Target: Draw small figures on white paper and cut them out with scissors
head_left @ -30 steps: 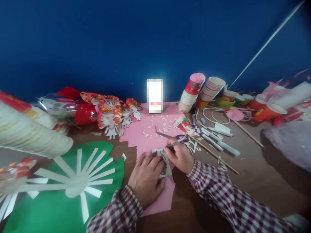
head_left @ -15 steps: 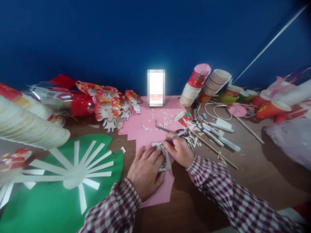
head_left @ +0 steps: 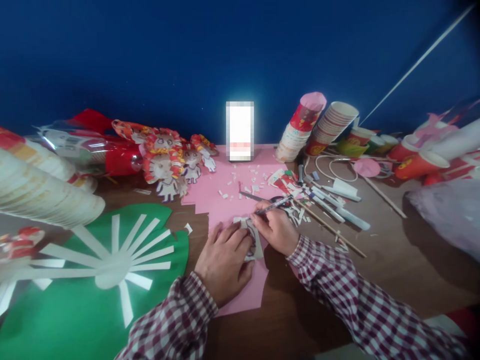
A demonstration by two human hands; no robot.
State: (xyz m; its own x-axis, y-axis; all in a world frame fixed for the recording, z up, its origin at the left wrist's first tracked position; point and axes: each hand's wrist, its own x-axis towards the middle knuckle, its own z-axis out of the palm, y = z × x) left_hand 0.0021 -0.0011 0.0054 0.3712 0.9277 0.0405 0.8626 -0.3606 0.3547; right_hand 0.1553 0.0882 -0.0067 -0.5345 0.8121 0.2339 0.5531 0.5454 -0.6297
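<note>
Head view — drawing seems under way on the white card (head_left: 258, 247) atop the pink sheet (head_left: 245, 299), left hand (head_left: 225, 262) loosely spread over the card, right hand (head_left: 278, 229) closed round a pen (head_left: 279, 203) — the next stroke probably needing the card still.

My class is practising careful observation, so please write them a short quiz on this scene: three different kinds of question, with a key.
1. Which of the person's hands holds a pen?
2. True or false: the left hand covers part of the drawing.
3. What lies on the green sheet?
A) Markers
B) White strips
C) A coil of cord

Key:
1. The right hand.
2. True.
3. B.
</note>
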